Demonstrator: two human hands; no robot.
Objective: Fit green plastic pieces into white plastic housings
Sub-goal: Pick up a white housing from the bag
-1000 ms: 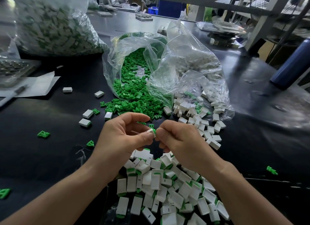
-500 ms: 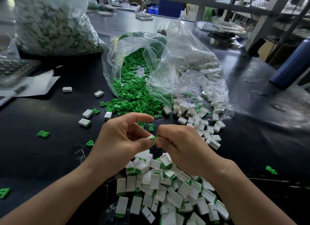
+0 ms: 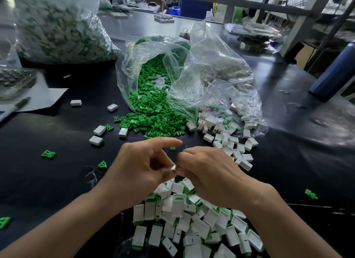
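Observation:
My left hand [image 3: 142, 167] and my right hand [image 3: 209, 173] meet above the black table, both pinching one small white housing [image 3: 173, 168]; only a corner of it shows between the fingertips, and any green piece in it is hidden. Below the hands lies a heap of white housings with green pieces fitted [image 3: 192, 219]. Loose green pieces [image 3: 151, 111] spill from an open clear bag [image 3: 134, 65]. Empty white housings [image 3: 226, 134] spill from a second clear bag [image 3: 221, 69] to its right.
A large clear bag of assembled parts [image 3: 57, 27] stands at the far left. Paper [image 3: 48, 98] and a pen [image 3: 15, 107] lie at the left edge. A dark blue bottle [image 3: 334, 71] stands at the right. Stray housings [image 3: 99, 130] and green pieces [image 3: 49, 154] dot the black table [image 3: 57, 180].
Both hands have dropped a little toward the heap of fitted housings. The green tip seen between the fingers earlier no longer shows.

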